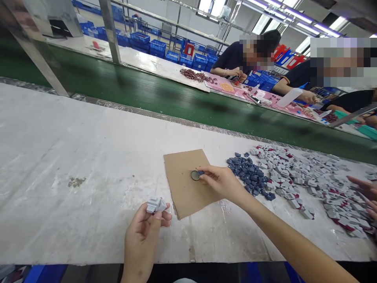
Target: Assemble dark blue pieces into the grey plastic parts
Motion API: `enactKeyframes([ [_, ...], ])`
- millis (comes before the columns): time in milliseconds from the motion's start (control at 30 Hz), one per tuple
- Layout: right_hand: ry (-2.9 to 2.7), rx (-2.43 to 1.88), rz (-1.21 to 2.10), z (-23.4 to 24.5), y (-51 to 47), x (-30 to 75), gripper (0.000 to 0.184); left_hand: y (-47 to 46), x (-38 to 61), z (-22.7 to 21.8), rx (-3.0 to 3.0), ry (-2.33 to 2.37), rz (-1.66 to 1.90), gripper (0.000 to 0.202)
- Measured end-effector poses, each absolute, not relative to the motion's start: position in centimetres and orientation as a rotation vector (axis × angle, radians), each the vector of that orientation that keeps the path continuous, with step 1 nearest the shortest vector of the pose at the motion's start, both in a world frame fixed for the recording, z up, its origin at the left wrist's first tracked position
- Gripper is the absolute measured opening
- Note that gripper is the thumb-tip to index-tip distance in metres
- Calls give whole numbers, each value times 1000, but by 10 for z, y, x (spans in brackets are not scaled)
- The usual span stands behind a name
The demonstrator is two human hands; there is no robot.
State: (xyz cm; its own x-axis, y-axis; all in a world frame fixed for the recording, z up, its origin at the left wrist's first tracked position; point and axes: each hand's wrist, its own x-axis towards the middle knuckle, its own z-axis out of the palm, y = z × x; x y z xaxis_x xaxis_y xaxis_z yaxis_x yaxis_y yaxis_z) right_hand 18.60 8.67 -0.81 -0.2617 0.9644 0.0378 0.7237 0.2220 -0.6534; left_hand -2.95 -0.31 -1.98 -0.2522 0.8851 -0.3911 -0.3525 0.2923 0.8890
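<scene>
My left hand (144, 232) is closed around a small grey block-shaped part (156, 204), held up near the table's front edge. My right hand (219, 181) reaches over a brown cardboard sheet (182, 188) and pinches a small dark blue piece (200, 172) against a little round dark spot (194, 175) on the cardboard. Just right of that hand lies a heap of dark blue pieces (250, 175). Beyond it spreads a wide scatter of grey parts (306, 177), some with red on them.
The white table cover (73, 157) is stained. A green conveyor belt (165, 98) runs behind it. Across the belt two people sit at a bench with small parts and a white bottle (290, 97). Another person's fingers (365, 192) enter at the right edge. Blue crates (156, 47) stand far back.
</scene>
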Motion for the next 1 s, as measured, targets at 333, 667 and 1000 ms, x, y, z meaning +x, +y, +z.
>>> enactKeyframes([
  [333,-2213,-1491,308,-12,84,175,24,-3,-31,-16,571,1341,1249,20],
  [667,-2278,-1451,298,-19,77,178,23,-3,-30,-18,620,1328,1240,18],
  [1000,-1695,-1578,757,19,64,169,20,-2,-11,-2,578,1221,1217,13],
])
